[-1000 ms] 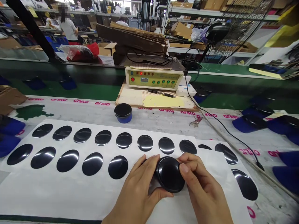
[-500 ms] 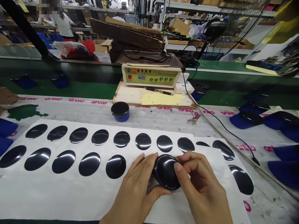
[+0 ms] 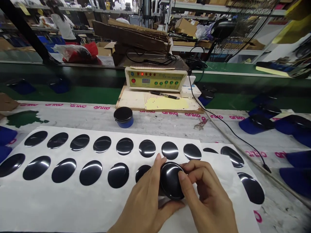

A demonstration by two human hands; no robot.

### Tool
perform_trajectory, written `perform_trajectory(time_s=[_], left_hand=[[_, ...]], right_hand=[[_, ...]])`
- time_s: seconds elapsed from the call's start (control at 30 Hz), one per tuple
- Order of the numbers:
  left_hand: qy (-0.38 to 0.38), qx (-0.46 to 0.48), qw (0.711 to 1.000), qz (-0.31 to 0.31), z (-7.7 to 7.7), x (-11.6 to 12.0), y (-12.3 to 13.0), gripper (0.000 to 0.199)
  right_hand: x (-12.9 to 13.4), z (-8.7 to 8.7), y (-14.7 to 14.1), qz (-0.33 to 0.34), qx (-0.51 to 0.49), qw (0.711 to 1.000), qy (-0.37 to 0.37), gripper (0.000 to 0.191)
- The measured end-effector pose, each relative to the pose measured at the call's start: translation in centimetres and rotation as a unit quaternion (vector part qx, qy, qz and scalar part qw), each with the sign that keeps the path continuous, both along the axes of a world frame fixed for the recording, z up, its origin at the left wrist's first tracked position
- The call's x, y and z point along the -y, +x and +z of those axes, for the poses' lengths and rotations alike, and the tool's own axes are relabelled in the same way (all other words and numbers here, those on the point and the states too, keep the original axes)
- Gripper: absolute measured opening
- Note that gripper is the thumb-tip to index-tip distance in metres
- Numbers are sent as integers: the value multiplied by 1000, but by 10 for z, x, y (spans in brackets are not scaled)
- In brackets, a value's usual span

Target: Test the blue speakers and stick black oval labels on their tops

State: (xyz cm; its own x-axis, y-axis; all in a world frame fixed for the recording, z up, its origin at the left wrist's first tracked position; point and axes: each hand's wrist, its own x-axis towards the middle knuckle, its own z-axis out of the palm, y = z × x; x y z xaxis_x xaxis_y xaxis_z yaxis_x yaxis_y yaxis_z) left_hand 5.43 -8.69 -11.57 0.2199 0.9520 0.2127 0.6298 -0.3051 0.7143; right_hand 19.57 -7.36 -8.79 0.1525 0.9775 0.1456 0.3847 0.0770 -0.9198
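Observation:
My left hand (image 3: 148, 197) curls around the side of a round container with a glossy black top (image 3: 171, 181), its thumb along the near side. With thumb and fingers, my right hand (image 3: 209, 194) grips the right rim of the same container; the thumb rests on the black top. The container's body is mostly hidden by my hands. Beneath lies a white sheet (image 3: 73, 204) bearing rows of shiny black round stickers (image 3: 118, 175). One sticker (image 3: 142, 172) in the front row is partly covered by my left hand. Beyond the sheet stands a blue tin with a black lid (image 3: 123, 117).
A control box (image 3: 155, 80) with lit buttons sits on a wooden board at the back, a pen (image 3: 165, 95) before it. Several blue tins (image 3: 259, 124) stand at right. A cable (image 3: 233, 147) crosses the table there. A person (image 3: 63, 24) is in the far background.
The view has shifted slightly, so the sheet sits a little further left. More of the front-row sticker beside my left hand shows. Both hands stay on the container, the left fingers slightly more upright.

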Motion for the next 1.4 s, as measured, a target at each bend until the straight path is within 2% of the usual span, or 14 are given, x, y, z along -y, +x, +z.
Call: perform_trajectory(time_s=[0.1,0.2,0.33,0.4,0.47,0.53,0.63,0.77,0.87,1.0,1.13,1.23,1.33,1.4], left_hand=[[52,-56,997,-2,-4,-1,4,67],[89,-94,991,-21,-1,3,7,52],[120,-120,985,-15,30,-10,-22,41],[154,-147,975,54,56,-42,-58,38],[156,-186,959,146,80,-91,-101,45],[114,-185,953,212,92,-147,-139,52],[85,-156,954,240,86,-213,-168,51],[64,-117,957,257,72,-243,-166,61],[84,-103,963,236,78,-233,-154,58],[68,-117,984,112,78,-186,-129,40],[58,-128,989,49,59,-111,-85,43],[5,-58,998,-32,44,-64,-46,54],[-28,-30,990,-138,31,-40,-20,67],[-17,-31,989,-146,25,-35,-14,72]], right_hand=[[-1,3,1,21,46,999,14,24],[-8,9,18,56,184,981,30,30],[-25,17,67,-31,337,937,87,39],[-31,17,88,-21,333,938,98,32],[-31,15,96,75,316,943,76,28],[-27,13,91,181,310,932,50,32],[-23,12,73,276,309,910,35,33],[-44,23,67,341,312,885,56,36],[-70,34,79,386,335,859,31,44],[-96,39,86,429,330,840,-25,42],[-107,37,81,459,353,814,-42,38],[-110,38,77,481,370,794,-39,38],[-109,43,77,490,372,788,-16,37],[-107,46,80,488,383,785,1,33]])
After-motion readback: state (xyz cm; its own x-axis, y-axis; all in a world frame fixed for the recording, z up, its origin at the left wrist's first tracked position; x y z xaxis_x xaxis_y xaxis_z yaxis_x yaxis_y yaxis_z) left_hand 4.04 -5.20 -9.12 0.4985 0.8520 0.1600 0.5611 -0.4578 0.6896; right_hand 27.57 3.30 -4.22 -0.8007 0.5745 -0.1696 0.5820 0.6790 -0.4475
